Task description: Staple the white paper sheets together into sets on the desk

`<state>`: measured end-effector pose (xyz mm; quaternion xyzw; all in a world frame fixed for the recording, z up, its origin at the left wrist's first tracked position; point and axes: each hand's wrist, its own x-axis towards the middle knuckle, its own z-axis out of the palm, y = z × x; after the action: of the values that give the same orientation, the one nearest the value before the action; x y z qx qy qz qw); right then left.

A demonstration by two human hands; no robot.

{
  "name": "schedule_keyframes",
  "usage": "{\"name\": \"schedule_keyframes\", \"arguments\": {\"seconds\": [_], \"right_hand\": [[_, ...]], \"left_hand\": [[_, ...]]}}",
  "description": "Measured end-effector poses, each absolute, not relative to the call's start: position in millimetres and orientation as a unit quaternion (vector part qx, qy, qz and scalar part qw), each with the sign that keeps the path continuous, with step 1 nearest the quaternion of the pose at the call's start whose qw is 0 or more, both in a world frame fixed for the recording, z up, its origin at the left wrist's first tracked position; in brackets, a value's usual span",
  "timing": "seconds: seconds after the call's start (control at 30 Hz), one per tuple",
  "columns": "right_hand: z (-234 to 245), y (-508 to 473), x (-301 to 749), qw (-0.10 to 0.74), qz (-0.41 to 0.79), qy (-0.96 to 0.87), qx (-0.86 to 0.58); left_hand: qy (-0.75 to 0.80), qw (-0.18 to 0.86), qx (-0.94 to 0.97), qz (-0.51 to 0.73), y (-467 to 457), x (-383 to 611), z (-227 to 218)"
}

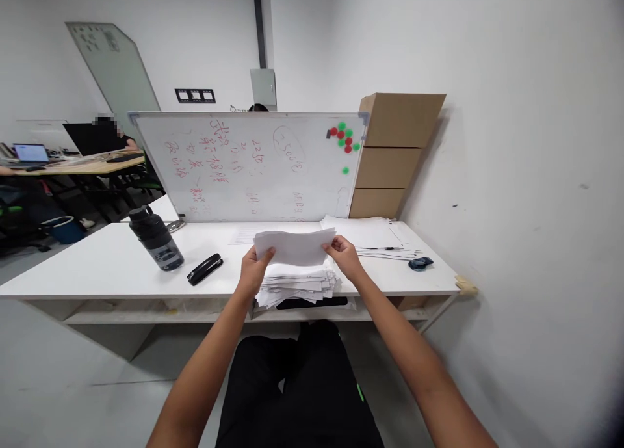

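Between my two hands a few white paper sheets (pixel 295 248) are held up at a tilt; how many there are I cannot tell. My left hand (pixel 255 270) grips their left edge, thumb on the near face. At the right edge my right hand (pixel 342 256) pinches them between thumb and fingers. Just below lies an uneven stack of papers (pixel 297 284), its layers jutting out toward the desk's front edge. A black stapler (pixel 205 269) rests to the left of my left hand.
A dark water bottle (pixel 156 238) stands on the white desk (pixel 88 256) at left. More papers (pixel 373 232) and a small dark object (pixel 420 263) lie at right. Behind them rise a whiteboard (pixel 234 168) with magnets and stacked cardboard boxes (pixel 390 165). A person sits far left.
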<state>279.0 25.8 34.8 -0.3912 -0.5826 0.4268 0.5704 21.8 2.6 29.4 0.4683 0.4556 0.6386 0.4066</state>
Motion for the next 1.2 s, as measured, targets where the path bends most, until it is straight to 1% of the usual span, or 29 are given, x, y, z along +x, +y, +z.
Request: {"name": "schedule_keyframes", "arguments": {"seconds": [0.1,0.27,0.47,0.57,0.67,0.73,0.83,0.9,0.97,1.07,1.2], "right_hand": [[12.4,31.1,274.2,0.582,0.415,-0.559,-0.419],[-11.1,37.0,271.7,0.556,0.451,-0.567,-0.407],[-8.3,27.2,269.8,0.485,0.374,-0.627,-0.481],[-3.6,19.3,267.9,0.477,0.336,-0.635,-0.506],[6.5,9.5,268.8,0.476,0.342,-0.634,-0.505],[17.7,-0.3,271.8,0.495,0.366,-0.619,-0.488],[37.4,-20.3,277.5,0.529,0.455,-0.560,-0.447],[47.2,-33.8,280.4,0.526,0.530,-0.518,-0.417],[50.7,-43.7,282.1,0.506,0.574,-0.499,-0.407],[44.1,-49.8,283.8,0.488,0.578,-0.495,-0.427],[31.1,-51.3,287.8,0.485,0.566,-0.501,-0.439]], "left_hand": [[0.487,0.405,0.464,0.620,6.1,18.9,13.1],[0.529,0.405,0.459,0.588,6.0,17.2,-4.3],[0.552,0.362,0.489,0.570,3.8,17.2,-6.4],[0.546,0.337,0.524,0.560,-2.5,19.6,-0.5],[0.550,0.327,0.540,0.547,-14.8,21.3,13.1],[0.548,0.345,0.530,0.548,-26.5,19.9,25.0],[0.502,0.443,0.505,0.544,-46.9,13.6,40.9],[0.461,0.516,0.490,0.530,-58.8,9.1,46.0],[0.444,0.564,0.476,0.508,-66.8,6.2,45.5],[0.465,0.581,0.461,0.483,-71.3,5.3,36.9],[0.481,0.549,0.470,0.496,-73.3,5.4,25.3]]}}
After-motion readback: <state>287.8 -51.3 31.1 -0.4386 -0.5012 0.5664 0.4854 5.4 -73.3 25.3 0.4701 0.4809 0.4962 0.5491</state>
